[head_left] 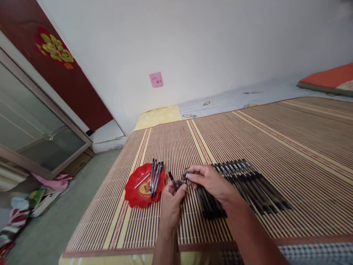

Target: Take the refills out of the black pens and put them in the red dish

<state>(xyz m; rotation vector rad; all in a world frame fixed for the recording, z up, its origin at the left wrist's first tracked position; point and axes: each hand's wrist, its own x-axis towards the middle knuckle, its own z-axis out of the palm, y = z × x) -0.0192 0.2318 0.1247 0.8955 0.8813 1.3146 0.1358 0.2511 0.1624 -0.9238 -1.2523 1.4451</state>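
My left hand [172,193] is closed, with the dark end of a pen [170,175] sticking up past its fingers. Close beside it, my right hand [205,180] pinches a small, thin dark piece between thumb and fingertips; its kind is mostly hidden. The fingertips of both hands nearly meet. To the left, a red scalloped plate [131,195] holds several clear-barrelled pens [156,178] and a thin white stick [142,181]. Several dark pens [211,206] lie partly under my right hand and forearm, and a row of black-capped pens [248,180] is fanned out to the right.
A striped bamboo mat [143,228] covers the bed. Behind it are patterned bedding [220,101] and an orange folded item [328,75] by the wall. A pink note [156,79] hangs on the wall. Left of the bed, a glass-panelled cabinet door [35,121] leans over the floor.
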